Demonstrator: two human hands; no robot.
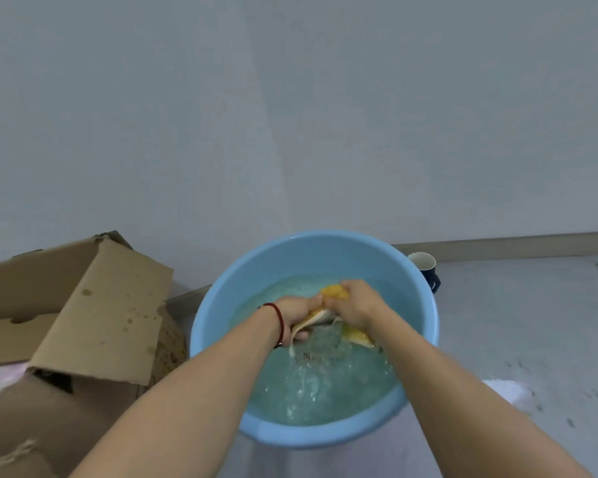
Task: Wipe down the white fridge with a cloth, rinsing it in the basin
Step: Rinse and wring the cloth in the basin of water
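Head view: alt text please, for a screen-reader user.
Both hands, left hand and right hand, wring a yellow cloth over a blue basin of water, with water streaming down from it. A cardboard box sits to the left, and a dark mug stands behind the basin on the right.

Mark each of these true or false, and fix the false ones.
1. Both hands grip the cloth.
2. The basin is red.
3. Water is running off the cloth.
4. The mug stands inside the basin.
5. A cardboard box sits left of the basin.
1. True: the left hand and the right hand both grip the yellow cloth.
2. False: the basin is light blue.
3. True: water streams from it into the basin.
4. False: the mug stands on the floor outside the rim.
5. True: the cardboard box is on the left.
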